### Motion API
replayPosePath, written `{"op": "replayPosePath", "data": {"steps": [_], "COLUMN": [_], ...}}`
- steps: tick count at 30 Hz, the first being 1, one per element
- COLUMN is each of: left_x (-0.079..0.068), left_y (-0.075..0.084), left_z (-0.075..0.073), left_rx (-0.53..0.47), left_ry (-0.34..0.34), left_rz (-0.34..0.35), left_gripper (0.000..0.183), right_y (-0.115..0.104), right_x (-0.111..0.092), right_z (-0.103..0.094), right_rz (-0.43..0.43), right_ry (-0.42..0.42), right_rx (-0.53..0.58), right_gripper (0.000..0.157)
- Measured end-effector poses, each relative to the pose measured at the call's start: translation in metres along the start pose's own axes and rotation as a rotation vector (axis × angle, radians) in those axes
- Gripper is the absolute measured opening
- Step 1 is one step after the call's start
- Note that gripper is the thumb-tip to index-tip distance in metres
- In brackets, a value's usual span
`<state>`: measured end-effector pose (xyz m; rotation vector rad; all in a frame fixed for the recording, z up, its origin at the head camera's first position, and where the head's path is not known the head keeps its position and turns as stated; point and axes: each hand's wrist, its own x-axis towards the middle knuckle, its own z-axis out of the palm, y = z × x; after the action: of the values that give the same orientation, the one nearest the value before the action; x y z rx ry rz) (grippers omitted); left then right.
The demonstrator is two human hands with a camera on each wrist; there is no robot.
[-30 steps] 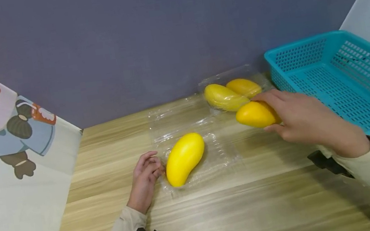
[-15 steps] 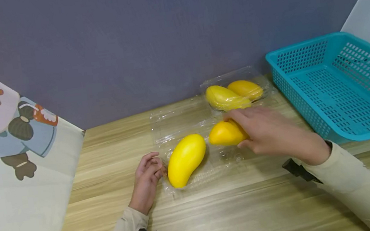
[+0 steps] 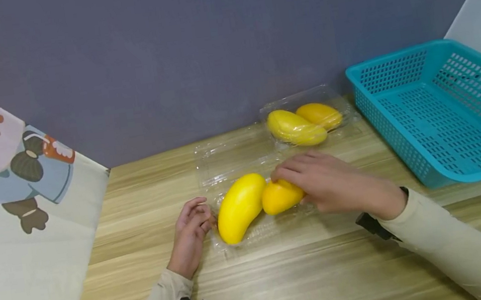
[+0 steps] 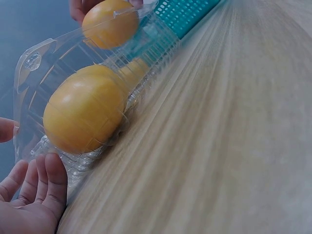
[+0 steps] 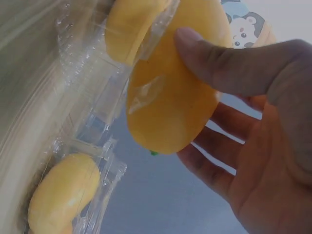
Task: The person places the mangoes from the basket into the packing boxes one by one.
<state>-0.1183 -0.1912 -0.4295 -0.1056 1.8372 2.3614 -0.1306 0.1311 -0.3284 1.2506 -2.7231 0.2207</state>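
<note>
My right hand (image 3: 322,180) grips an orange-yellow mango (image 3: 281,198) over the right side of an open clear plastic clamshell box (image 3: 237,158). In the right wrist view the thumb lies on that mango (image 5: 168,102) and the fingers curve behind it; a small green tip shows at its end. A larger yellow mango (image 3: 241,208) lies slanted in the clamshell, close beside the held one. At the clamshell's left edge rests my left hand (image 3: 190,235), its fingers loosely bent. The left wrist view shows those fingertips (image 4: 53,168) against the clear wall.
A second clear clamshell (image 3: 326,90) with two mangoes (image 3: 297,127) stands behind, against the grey-blue wall (image 3: 192,60). A turquoise perforated basket (image 3: 436,114) stands at the right. Printed cartoon panels flank the wooden table (image 3: 258,284).
My right hand has carried the mango leftward and nearer, from in front of the rear clamshell to beside the larger mango. My left hand has stayed at the clamshell's edge.
</note>
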Motion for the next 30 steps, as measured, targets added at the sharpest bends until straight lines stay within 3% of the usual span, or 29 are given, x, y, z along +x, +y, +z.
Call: {"op": "replayPosePath", "data": {"steps": [11, 19, 30], "left_x": [0.001, 0.0, 0.0], "left_y": [0.0, 0.002, 0.002], "left_z": [0.002, 0.002, 0.002], "left_rx": [0.005, 0.01, 0.009], "left_ry": [0.006, 0.007, 0.013], "left_rz": [-0.012, -0.01, -0.01], "left_gripper": [0.04, 0.037, 0.036], "right_y": [-0.003, -0.005, -0.005], "right_x": [0.0, 0.003, 0.008], "right_z": [0.009, 0.011, 0.013], "right_rz": [-0.104, -0.114, -0.141], "right_ry": [-0.036, -0.092, -0.099], "right_rx": [0.016, 0.02, 0.067], "right_gripper": [0.069, 0.072, 0.071]}}
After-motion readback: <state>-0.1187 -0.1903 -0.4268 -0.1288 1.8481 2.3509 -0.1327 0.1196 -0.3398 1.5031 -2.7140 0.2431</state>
